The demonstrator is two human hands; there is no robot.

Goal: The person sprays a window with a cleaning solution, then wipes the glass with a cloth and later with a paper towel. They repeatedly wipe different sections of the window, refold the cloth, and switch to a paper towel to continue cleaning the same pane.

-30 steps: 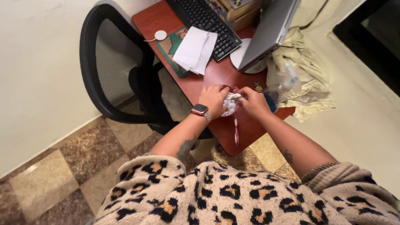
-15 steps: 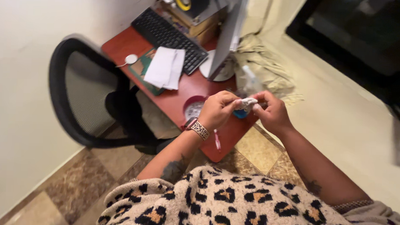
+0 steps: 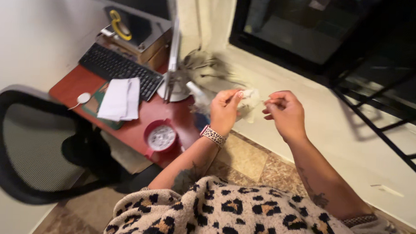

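Observation:
My left hand (image 3: 224,110) pinches a crumpled white tissue or wipe (image 3: 250,103) held up in the air beside the desk. A patterned band sits on that wrist. My right hand (image 3: 284,112) is just right of the tissue, fingertips pinched together at its edge; whether it grips a bit of the tissue is unclear. Both hands hover off the right end of the red-brown desk (image 3: 134,128). A clear plastic bottle (image 3: 198,97) stands just left of my left hand.
On the desk are a red round container (image 3: 160,136), folded white paper (image 3: 121,99), a black keyboard (image 3: 114,68) and a monitor stand (image 3: 172,90). A black mesh chair (image 3: 27,143) stands at left. Crumpled cloth (image 3: 205,68) lies by the dark window (image 3: 312,28).
Both hands lifted off the desk and moved right with the tissue. The view swung right, bringing the window and wall into sight.

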